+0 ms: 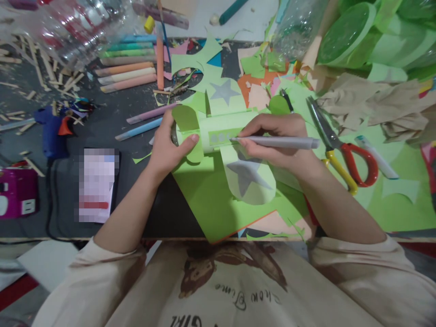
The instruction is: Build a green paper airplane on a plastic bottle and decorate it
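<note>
A green paper model plane (pixel 225 119) lies on its side across green paper sheets (pixel 211 195). Its pale wings each carry a grey star (pixel 250 175). My left hand (pixel 168 147) wraps around the tail end, thumb resting on the darker green tail pieces. With my right hand (pixel 279 136) I pinch a grey marker pen (pixel 286 142). The pen's tip touches a bright green strip on the plane's body, where grey marks show just left of it. The underside of the plane is hidden.
Scissors (pixel 335 141) with red and yellow handles lie right of my right hand. At left are a blue glue gun (pixel 51 131), a phone (pixel 97 186) and several markers (pixel 129 77). Plastic bottles (pixel 299 32), paper scraps and crumpled brown paper (pixel 371 106) crowd the back and right.
</note>
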Demonstrator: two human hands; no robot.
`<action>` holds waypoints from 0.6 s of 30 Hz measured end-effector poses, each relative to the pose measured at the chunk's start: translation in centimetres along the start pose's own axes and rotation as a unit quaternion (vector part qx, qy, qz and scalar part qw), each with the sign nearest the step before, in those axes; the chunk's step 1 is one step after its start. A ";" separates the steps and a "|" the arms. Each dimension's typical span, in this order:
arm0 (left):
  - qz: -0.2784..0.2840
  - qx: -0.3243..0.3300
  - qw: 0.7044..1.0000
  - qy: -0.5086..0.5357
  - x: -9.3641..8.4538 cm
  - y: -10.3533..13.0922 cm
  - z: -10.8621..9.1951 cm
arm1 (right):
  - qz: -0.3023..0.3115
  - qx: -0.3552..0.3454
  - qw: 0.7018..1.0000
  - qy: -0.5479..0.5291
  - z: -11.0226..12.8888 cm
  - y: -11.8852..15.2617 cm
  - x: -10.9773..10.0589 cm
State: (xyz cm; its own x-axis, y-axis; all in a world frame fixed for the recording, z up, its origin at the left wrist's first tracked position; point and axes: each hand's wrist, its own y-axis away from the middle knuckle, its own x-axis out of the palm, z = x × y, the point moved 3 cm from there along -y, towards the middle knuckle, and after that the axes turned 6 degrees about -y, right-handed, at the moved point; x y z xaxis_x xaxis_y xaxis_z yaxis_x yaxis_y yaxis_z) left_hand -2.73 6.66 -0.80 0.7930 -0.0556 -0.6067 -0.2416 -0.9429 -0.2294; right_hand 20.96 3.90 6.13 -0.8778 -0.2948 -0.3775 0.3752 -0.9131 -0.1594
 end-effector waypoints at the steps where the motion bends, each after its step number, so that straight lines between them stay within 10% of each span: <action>1: 0.000 -0.001 1.000 -0.001 0.0 0.0 0.0 | -0.001 0.006 1.000 0.001 0.0 0.0 0.0; 18: -0.005 0.008 1.000 -0.017 -0.1 0.1 0.1 | -0.024 -0.016 1.000 -0.013 0.0 0.2 -0.1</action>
State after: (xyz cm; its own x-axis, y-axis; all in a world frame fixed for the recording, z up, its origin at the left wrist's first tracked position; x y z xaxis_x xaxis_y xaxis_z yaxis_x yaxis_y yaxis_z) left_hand -2.88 6.63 -0.86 0.7759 -0.0346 -0.6300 -0.2425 -0.9382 -0.2471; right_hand 21.08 3.77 6.13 -0.9025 -0.2577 -0.3451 0.3405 -0.9175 -0.2054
